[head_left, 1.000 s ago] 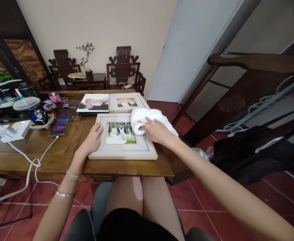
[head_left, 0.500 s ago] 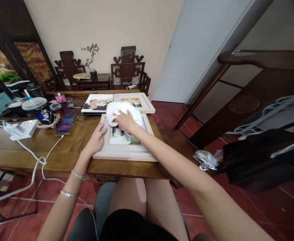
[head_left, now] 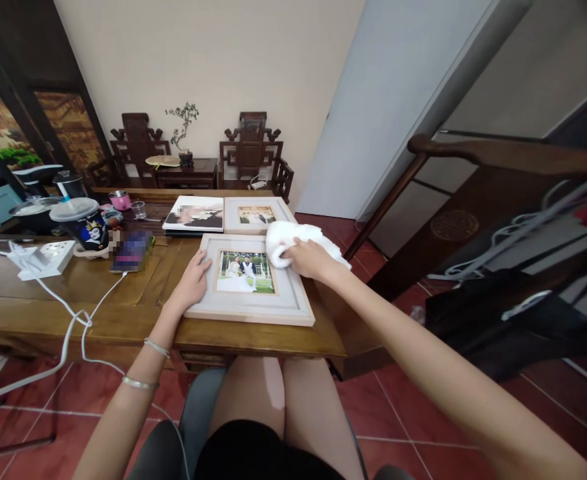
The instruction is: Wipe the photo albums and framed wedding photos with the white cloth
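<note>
I am sweeping the white cloth [head_left: 293,239] off the photo glass, where it lay half a second ago, to the picture frame [head_left: 250,280]'s far right corner; my right hand [head_left: 311,259] is clutching it, my left hand [head_left: 192,280] pressing flat on the frame's left border at the desk [head_left: 73,293]'s near right corner.

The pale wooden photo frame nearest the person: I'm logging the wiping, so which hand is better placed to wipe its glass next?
Probably the right hand: it presses the white cloth at the pale wooden photo frame's right edge, while the left hand rests flat on its left border.
</note>
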Demonstrator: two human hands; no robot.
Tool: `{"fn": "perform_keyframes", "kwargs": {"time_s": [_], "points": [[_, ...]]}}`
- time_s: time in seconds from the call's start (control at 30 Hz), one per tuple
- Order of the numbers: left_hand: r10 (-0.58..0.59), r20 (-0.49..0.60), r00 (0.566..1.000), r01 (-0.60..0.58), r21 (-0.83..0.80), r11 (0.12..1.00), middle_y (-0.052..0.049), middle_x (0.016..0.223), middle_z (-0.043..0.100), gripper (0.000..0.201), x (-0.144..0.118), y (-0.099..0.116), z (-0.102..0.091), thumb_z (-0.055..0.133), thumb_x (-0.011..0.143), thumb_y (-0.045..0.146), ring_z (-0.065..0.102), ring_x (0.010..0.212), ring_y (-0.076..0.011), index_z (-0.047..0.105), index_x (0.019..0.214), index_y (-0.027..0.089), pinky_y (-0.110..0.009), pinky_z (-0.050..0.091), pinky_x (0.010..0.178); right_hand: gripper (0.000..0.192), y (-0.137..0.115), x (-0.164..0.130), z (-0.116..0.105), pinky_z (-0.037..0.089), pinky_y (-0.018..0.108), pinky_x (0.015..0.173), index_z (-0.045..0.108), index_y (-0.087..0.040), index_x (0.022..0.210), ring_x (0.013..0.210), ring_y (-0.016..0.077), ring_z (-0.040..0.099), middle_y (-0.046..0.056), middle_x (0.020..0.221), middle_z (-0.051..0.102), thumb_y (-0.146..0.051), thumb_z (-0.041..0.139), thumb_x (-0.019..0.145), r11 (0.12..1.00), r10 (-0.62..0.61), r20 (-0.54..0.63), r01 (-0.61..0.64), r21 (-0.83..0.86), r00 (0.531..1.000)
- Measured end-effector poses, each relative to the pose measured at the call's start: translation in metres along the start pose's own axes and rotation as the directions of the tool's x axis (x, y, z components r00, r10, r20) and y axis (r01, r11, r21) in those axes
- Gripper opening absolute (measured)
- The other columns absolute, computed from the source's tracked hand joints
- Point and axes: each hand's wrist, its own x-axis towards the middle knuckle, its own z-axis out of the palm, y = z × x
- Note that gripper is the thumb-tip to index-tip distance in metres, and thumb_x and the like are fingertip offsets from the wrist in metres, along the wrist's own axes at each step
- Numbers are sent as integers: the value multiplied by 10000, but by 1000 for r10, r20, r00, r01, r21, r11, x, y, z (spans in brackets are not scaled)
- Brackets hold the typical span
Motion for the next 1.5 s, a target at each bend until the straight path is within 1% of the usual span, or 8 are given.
{"fn": "perform_keyframes", "kwargs": {"time_s": [0.33, 0.47, 0.6, 0.87, 1.1, 1.27, 1.37, 1.5], "points": [[-2, 1, 1000, 2, 13, 1000, -121, 1529, 431, 499, 0, 0, 2, 396, 859, 184, 296, 1470, -272, 595, 1313, 127, -496, 233, 1220, 507, -43, -107, -38, 479, 380, 809, 775, -197, 964, 935, 299, 668, 139, 946, 722, 52, 419, 704, 986, -168, 272, 155, 69, 948], [-12, -10, 1000, 13, 8, 1000, -117, 1526, 434, 493, -1, 2, 2, 401, 856, 175, 292, 1472, -277, 602, 1303, 132, -496, 232, 1222, 454, -53, -94, -26, 438, 482, 990, 768, -176, 1033, 1125, 366, 612, 152, 1087, 728, 13, 460, 758, 992, -124, 187, 121, 27, 974], [-19, 16, 1000, 19, 28, 999, -157, 1544, 394, 507, -2, 4, 0, 378, 858, 160, 272, 1478, -293, 596, 1309, 83, -482, 228, 1223, 501, -38, -41, 8, 324, 596, 1092, 697, -169, 1204, 1410, 387, 346, 82, 1505, 475, -23, 461, 787, 998, -61, 3, 61, -16, 998], [-35, 18, 999, 35, 0, 999, -123, 1538, 415, 505, -1, 3, -3, 398, 838, 144, 290, 1472, -285, 611, 1296, 134, -520, 233, 1214, 489, -17, 45, 20, 181, 653, 1118, 637, -146, 1285, 1435, 372, 258, 140, 1524, 439, -60, 465, 836, 1000, -30, -141, 28, -14, 990], [-39, 6, 999, 39, 4, 999, -121, 1530, 426, 495, -1, 8, -2, 399, 840, 143, 297, 1470, -281, 623, 1280, 129, -497, 239, 1221, 377, -45, -14, 2, 340, 488, 1034, 734, -83, 1037, 1176, 338, 524, 210, 1220, 648, -15, 438, 815, 980, -178, 12, 178, -91, 984], [-31, 8, 999, 31, 22, 999, -133, 1535, 417, 491, -1, 10, -3, 393, 848, 136, 293, 1471, -285, 612, 1288, 113, -495, 244, 1219, 456, -53, -76, -37, 421, 316, 817, 744, -125, 1063, 937, 258, 629, 146, 934, 711, 16, 421, 774, 943, -326, 260, 296, 150, 909], [-27, 28, 999, 26, 33, 999, -160, 1540, 398, 497, -2, 10, -4, 387, 846, 125, 274, 1477, -294, 603, 1292, 85, -496, 238, 1221, 552, -58, -89, -46, 423, 295, 803, 717, -175, 1180, 963, 260, 636, 127, 971, 711, 26, 423, 758, 909, -374, 271, 292, 299, 887], [-13, 43, 999, 11, 36, 999, -157, 1546, 388, 500, -1, 8, -4, 392, 843, 121, 262, 1481, -301, 595, 1299, 96, -511, 238, 1218, 626, -61, -69, -20, 434, 352, 914, 641, -130, 1304, 1161, 294, 592, 197, 1209, 659, 49, 393, 757, 917, -309, 134, 257, 304, 942]]}}
